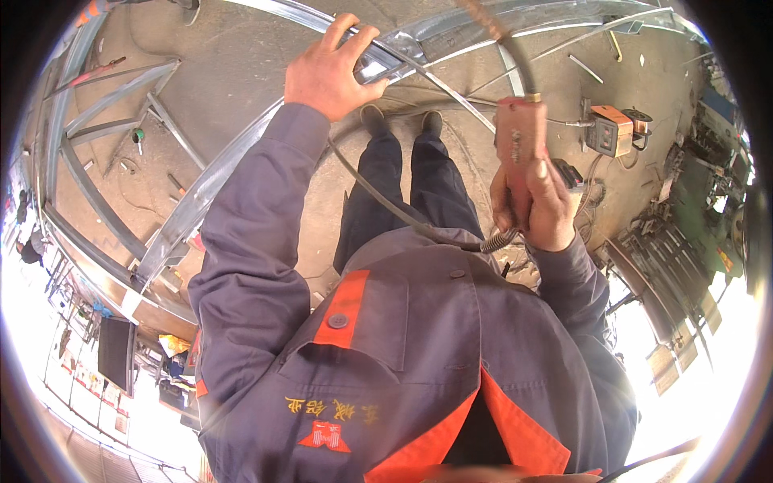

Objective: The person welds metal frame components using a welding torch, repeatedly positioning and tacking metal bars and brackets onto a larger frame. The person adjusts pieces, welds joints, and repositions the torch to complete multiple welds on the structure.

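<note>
Silvery metal framework spreads over the brown floor, its long members appearing bowed at the left and across the top, with cross-pieces between them. Next in size comes the person's grey jacket, orange at the collar, with a flapped chest pocket; whatever it may contain is hidden.

At the right, dark flat lengths lie side by side. On the floor nearer the top stands an orange box-shaped machine with a panel on its front; its casing hides its contents. Just beside it is a dark round reel.

A dark cable crosses before the trousers to a coiled spring sleeve near the right hand. That hand's fingers are curled around the reddish-brown handle of a torch, which is held upright in view, its neck running to the top edge, slightly blurred. The left hand has its fingers spread well apart and touches the framework at the top, well apart from the torch.

Smaller still, a loose pale rod and a green-headed object lie on the floor.
</note>
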The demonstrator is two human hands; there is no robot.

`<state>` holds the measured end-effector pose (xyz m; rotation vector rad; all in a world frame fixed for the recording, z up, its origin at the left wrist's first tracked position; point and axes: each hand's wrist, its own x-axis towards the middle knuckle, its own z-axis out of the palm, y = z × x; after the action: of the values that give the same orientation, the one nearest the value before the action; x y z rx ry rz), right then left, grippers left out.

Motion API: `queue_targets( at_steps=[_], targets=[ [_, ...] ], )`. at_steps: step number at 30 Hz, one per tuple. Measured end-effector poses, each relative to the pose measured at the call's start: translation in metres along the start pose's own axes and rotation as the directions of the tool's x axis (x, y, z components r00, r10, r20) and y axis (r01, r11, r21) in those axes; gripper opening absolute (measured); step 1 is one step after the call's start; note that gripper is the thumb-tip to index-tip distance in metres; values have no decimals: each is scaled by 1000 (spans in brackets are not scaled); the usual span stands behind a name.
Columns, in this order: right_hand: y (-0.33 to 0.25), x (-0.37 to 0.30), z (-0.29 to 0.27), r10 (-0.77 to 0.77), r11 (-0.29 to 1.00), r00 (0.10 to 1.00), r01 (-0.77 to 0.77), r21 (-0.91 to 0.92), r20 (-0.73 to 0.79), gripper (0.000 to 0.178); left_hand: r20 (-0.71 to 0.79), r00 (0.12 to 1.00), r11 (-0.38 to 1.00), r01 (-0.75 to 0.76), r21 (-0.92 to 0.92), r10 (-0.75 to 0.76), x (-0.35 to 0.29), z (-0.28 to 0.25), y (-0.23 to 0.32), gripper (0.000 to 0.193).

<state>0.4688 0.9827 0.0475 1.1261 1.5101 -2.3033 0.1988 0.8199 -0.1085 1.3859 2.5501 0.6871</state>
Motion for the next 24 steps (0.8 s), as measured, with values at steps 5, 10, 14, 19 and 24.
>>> queue_targets(
  at_steps=[5,10,14,19,24],
  targets=[
    [6,-1,1,209,974,974,-215,-75,-89,68,5,1000,1000,4,-7,-4,1,2,-1,67],
    [13,-4,7,246,945,968,-252,-206,-55,66,13,1000,1000,2,-7,-2,0,1,-1,67],
    [19,-3,13,277,922,957,-290,-259,-87,64,20,1000,1000,9,-19,-9,2,-2,2,66],
    [20,-5,24,249,903,963,-269,-335,-101,62,43,999,1000,21,-6,-21,2,-6,6,67],
    [19,-4,28,218,906,967,-252,-340,-134,57,28,1000,1000,3,9,-3,2,-6,5,67]
  ],
)
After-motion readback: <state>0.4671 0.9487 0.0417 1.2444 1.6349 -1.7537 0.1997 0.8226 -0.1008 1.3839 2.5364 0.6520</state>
